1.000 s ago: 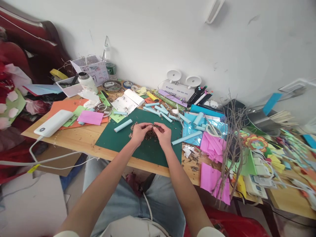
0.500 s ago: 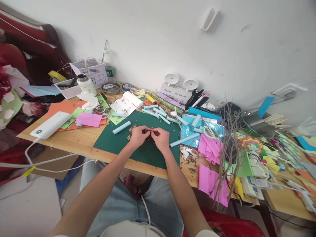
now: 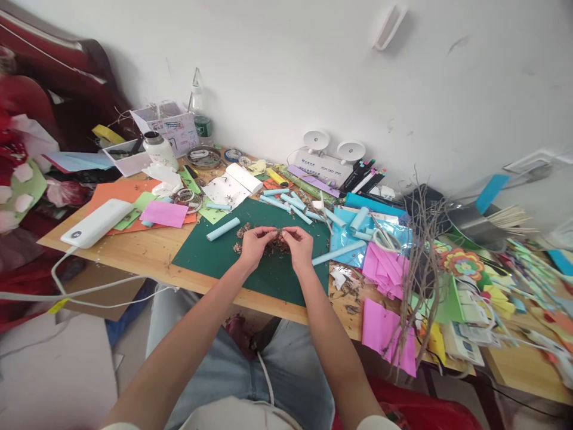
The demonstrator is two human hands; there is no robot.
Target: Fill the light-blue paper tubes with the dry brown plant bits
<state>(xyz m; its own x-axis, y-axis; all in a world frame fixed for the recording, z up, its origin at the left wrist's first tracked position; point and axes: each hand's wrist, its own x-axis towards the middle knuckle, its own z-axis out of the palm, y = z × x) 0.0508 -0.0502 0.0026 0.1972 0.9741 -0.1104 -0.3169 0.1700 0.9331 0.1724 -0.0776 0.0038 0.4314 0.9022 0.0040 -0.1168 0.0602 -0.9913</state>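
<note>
My left hand (image 3: 255, 246) and my right hand (image 3: 299, 246) meet over a dark green cutting mat (image 3: 280, 285), thumbs and fingertips pinched close together. Between them is a bit of brown, crumbly dried plant material, too small to make out exactly. A heap of brown dried bits (image 3: 274, 248) lies on the mat under and between the hands. More crumbs of it (image 3: 242, 232) sit just left of my left hand. To the left on the mat rests a light blue paper roll (image 3: 222, 229); another long blue roll (image 3: 339, 252) lies right of my right hand.
Several blue rolls (image 3: 298, 209) are scattered behind the mat. Scissors (image 3: 387, 240), pink crepe paper (image 3: 388, 334) and a bundle of upright twigs (image 3: 423, 263) stand or lie at the right. A white power bank (image 3: 96, 223) with a cable, coloured paper and an open bottle (image 3: 159, 150) are on the left.
My hands have drawn slightly apart at the fingertips, and more of the brown heap shows between them. The whole view has shifted a little.
</note>
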